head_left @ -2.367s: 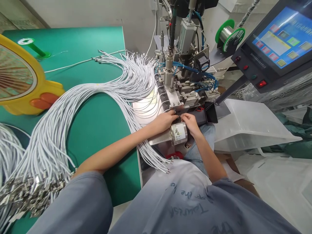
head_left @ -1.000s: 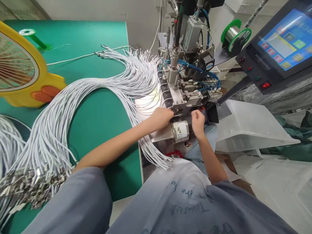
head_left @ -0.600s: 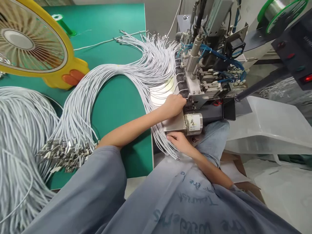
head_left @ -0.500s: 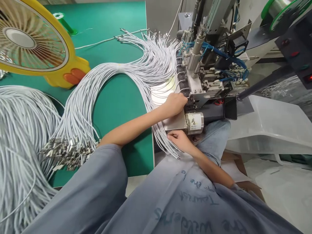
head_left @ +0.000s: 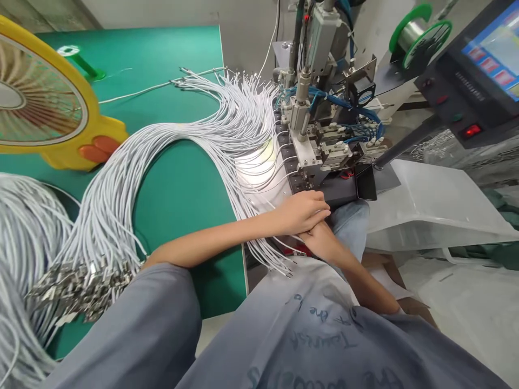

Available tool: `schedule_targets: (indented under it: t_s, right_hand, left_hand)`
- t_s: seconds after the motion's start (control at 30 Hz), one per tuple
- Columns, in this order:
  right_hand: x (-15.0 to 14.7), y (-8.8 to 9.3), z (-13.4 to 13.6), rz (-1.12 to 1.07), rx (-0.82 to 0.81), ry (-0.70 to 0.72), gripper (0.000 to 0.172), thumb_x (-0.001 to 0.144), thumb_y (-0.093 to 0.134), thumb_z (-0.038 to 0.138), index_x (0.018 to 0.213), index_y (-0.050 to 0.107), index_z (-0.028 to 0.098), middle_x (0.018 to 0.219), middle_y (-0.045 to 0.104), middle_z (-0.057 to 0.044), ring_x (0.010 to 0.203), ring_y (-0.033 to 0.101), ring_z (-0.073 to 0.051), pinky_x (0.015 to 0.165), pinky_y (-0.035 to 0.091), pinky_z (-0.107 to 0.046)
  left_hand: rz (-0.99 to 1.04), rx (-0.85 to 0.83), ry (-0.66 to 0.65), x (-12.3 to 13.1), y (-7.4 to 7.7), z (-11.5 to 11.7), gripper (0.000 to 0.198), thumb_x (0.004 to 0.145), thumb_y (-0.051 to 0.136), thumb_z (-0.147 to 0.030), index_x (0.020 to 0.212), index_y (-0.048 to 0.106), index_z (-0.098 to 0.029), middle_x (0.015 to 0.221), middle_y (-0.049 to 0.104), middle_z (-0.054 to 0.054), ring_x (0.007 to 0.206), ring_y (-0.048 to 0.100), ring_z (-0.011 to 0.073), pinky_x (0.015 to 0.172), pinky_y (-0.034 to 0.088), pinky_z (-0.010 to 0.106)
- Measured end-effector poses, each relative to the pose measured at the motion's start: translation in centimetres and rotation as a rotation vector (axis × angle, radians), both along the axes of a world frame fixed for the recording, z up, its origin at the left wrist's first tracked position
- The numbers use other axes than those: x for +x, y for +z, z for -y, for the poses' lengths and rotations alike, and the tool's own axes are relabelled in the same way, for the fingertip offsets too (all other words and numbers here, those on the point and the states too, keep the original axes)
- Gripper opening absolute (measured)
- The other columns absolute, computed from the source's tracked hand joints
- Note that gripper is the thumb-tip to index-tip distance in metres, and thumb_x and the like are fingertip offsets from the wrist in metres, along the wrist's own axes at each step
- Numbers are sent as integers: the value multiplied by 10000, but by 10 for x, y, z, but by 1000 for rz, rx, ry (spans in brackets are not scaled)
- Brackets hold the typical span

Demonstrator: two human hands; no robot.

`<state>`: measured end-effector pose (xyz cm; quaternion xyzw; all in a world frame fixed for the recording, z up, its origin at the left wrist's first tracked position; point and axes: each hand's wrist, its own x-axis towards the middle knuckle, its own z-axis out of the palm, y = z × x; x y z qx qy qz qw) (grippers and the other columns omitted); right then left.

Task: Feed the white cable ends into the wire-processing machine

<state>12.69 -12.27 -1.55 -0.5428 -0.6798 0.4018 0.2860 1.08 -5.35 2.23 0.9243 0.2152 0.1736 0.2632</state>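
Observation:
Both my hands meet in front of a machine's clamp block (head_left: 298,182). My left hand (head_left: 306,210) is closed, its fingers curled over my right hand. My right hand (head_left: 322,237) is closed too, its fingertips tucked beneath the left. Whatever is between the fingers is hidden; a thin white cable runs toward the left hand. A large bundle of white cables (head_left: 182,129) arches across the green table and hangs over its edge beside my left forearm. Several single cables lead from the bundle into the clamp block.
A yellow fan (head_left: 106,127) stands at left on the green table (head_left: 174,189). Metal connectors (head_left: 89,286) cap many cables near my left arm. Behind the block rise pneumatic cylinders (head_left: 300,108). A solder wire spool (head_left: 417,38) and control panel (head_left: 466,102) stand at right.
My left hand has left the front of the clamp block and come toward me, onto my right hand. The right hand has risen slightly to the right. The whole view has shifted.

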Motion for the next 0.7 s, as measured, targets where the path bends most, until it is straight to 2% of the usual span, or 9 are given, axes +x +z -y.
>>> schedule_targets:
  t_s: [0.07, 0.17, 0.27, 0.37, 0.47, 0.57, 0.7]
  right_hand:
    - [11, 5, -6, -46, -9, -29, 188, 774, 516, 197, 893, 654, 151, 836, 680, -68, 879, 615, -222, 799, 488, -344]
    - [27, 13, -19, -173, -11, -179, 122, 747, 565, 243, 735, 640, 148, 687, 650, -23, 675, 600, -166, 617, 493, -278]
    - [37, 17, -33, -375, 79, -398, 146, 675, 666, 304, 709, 613, 173, 651, 627, 2, 608, 583, -133, 599, 499, -264]
    - [35, 17, -42, -512, 116, -514, 212, 677, 677, 358, 794, 616, 192, 681, 635, -8, 595, 595, -132, 613, 520, -284]
    - [25, 15, -45, -520, 150, -540, 213, 738, 619, 387, 825, 620, 192, 729, 638, -30, 607, 594, -133, 618, 518, -296]
    - [15, 17, -43, -447, 275, -601, 175, 762, 599, 362, 773, 626, 190, 775, 621, -43, 678, 586, -142, 623, 493, -287]
    - [15, 26, -38, -338, 403, -608, 152, 778, 601, 319, 761, 668, 183, 713, 570, -30, 664, 534, -137, 580, 437, -275]
  left_hand:
    - [67, -104, -8, 0, 0, 0, 356, 955, 324, -281, 961, 643, -124, 911, 596, 86, 846, 568, 151, 769, 437, 259]
    - [153, -172, 49, -2, -3, -6, 316, 944, 367, -297, 1033, 616, -124, 929, 607, 82, 848, 571, 149, 751, 445, 256]
    - [277, -148, 162, -3, -6, -15, 232, 904, 459, -261, 986, 632, -129, 876, 617, 64, 784, 565, 134, 692, 439, 241]
    - [384, -130, 211, -4, -7, -22, 188, 879, 478, -199, 844, 651, -133, 734, 589, 29, 682, 537, 108, 634, 419, 222]
    - [411, -129, 222, -5, -5, -24, 180, 865, 484, -182, 815, 652, -137, 660, 546, 5, 618, 502, 94, 588, 403, 212]
    - [420, -104, 239, -5, -2, -24, 166, 850, 504, -184, 793, 654, -142, 656, 543, 7, 605, 494, 91, 560, 398, 205]
    - [417, -68, 211, -6, -1, -24, 163, 853, 511, -177, 844, 671, -142, 705, 597, 31, 637, 538, 94, 582, 425, 202]
